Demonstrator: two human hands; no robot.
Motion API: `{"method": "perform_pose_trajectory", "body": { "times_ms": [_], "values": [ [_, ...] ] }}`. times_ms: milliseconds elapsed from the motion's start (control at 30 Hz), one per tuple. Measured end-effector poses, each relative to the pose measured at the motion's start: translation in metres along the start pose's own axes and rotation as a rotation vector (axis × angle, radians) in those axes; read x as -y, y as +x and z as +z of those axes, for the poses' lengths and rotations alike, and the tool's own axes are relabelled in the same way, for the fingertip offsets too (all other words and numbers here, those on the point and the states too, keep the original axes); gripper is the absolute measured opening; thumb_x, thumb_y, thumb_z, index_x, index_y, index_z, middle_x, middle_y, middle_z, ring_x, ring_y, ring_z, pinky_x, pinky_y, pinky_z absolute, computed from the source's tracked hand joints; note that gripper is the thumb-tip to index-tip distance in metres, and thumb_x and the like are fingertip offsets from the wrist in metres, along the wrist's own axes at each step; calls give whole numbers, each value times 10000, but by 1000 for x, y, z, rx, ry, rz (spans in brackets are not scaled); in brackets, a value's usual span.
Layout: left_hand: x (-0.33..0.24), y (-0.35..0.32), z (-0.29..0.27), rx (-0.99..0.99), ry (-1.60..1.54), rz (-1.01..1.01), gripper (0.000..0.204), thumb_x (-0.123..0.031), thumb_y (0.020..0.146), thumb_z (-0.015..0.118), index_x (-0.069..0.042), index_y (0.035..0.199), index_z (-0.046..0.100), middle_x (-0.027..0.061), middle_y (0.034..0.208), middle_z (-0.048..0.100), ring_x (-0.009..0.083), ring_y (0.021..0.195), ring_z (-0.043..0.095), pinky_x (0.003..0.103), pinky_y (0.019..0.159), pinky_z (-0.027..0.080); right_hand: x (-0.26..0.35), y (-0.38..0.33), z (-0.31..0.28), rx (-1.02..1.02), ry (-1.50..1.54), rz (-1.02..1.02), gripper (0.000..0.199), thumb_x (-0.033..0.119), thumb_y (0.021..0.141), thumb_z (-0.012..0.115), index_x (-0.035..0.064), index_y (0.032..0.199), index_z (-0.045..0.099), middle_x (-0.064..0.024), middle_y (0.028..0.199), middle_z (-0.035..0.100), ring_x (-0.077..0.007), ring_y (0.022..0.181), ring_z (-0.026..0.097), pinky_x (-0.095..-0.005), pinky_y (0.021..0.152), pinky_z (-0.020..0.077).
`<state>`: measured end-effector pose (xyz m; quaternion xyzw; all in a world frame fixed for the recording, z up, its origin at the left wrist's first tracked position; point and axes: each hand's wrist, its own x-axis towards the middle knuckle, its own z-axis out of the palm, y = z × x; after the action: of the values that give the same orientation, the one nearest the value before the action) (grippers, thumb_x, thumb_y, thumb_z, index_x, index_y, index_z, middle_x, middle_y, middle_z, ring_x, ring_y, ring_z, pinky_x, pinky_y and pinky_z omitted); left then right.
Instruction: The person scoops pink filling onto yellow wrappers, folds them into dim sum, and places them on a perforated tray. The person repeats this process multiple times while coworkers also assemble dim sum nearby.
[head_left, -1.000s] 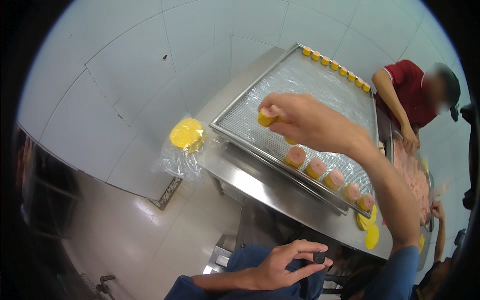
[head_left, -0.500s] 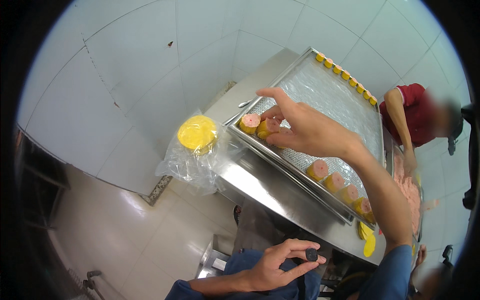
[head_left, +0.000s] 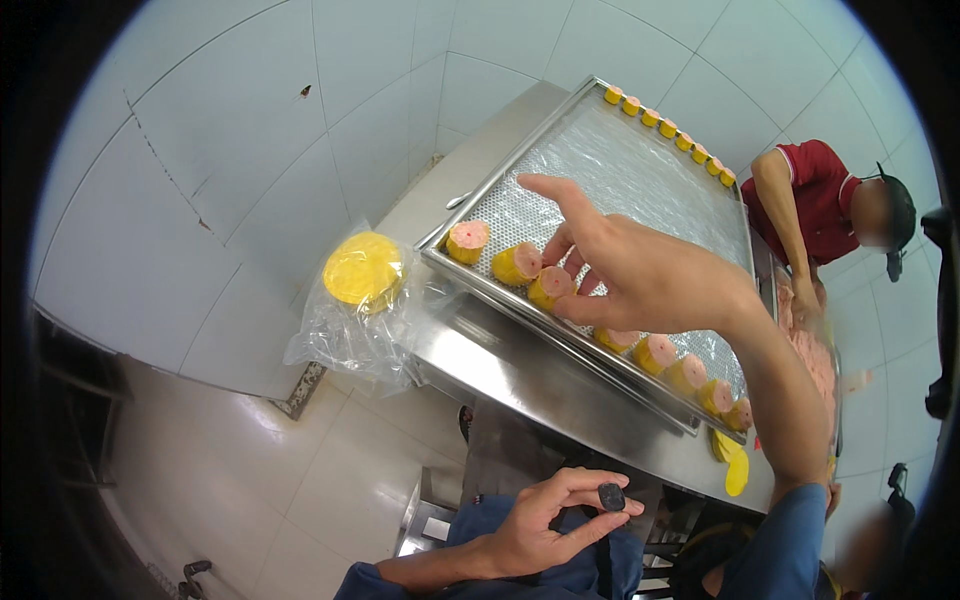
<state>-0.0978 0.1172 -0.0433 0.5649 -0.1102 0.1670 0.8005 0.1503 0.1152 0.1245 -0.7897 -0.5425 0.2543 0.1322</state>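
While the left hand (head_left: pixel 545 523) pinches a dark stick (head_left: pixel 612 497) at the tray's (head_left: pixel 505 200) six o'clock, the right hand (head_left: pixel 665 275) is well apart from it, over the tray. Its fingers are spread, with the thumb and a fingertip about the third dumpling (head_left: pixel 550 288), at the hand's nine o'clock; contact cannot be confirmed. The near row runs from the tray's nine to five o'clock. Judged step: spacing this row. The next move calls for light finger pressure, keeping each dumpling upright.
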Motion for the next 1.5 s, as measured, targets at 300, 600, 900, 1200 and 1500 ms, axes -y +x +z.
{"method": "perform_pose_trajectory", "body": {
  "times_ms": [300, 600, 900, 1200, 1500],
  "values": [
    [0, 2, 2, 20, 0, -3, 447, 38, 974, 780, 21, 1337, 521, 202, 1109, 819, 239, 1103, 795, 336, 994, 595, -6, -4, 8, -43, 25, -43, 848, 71, 986, 704, 56, 1649, 175, -274, 1288, 701, -357, 1124, 744, -437, 965, 640],
    [0, 2, 7, 28, -4, -13, 430, 37, 975, 779, 26, 1325, 531, 190, 1111, 821, 226, 1108, 790, 333, 994, 594, 0, 29, 24, -197, 193, -86, 705, 136, 970, 667, -126, 1539, 344, -224, 1024, 781, -348, 899, 780, -426, 810, 616],
    [2, 0, 6, 24, -79, -12, 389, 77, 1007, 707, 70, 1365, 555, 173, 1250, 712, 275, 1176, 763, 344, 993, 641, 3, 30, 18, -127, 68, -106, 765, 60, 908, 668, -76, 1578, 324, -189, 1018, 738, -312, 907, 746, -403, 880, 607],
    [3, 2, 4, 31, -56, -28, 385, 69, 1008, 713, 72, 1359, 556, 170, 1223, 724, 261, 1160, 769, 320, 971, 638, 3, 4, 9, -106, 111, 25, 811, 108, 953, 683, -10, 1620, 237, -204, 1167, 735, -320, 1061, 754, -423, 931, 620],
    [2, 3, 4, 33, -19, -94, 405, 8, 984, 781, 11, 1321, 557, 163, 1142, 822, 216, 1115, 788, 329, 992, 599, 3, -26, 2, -59, -96, 72, 674, 142, 925, 659, -3, 1539, 423, -271, 1173, 755, -392, 1003, 764, -467, 870, 603]
  ]
}}
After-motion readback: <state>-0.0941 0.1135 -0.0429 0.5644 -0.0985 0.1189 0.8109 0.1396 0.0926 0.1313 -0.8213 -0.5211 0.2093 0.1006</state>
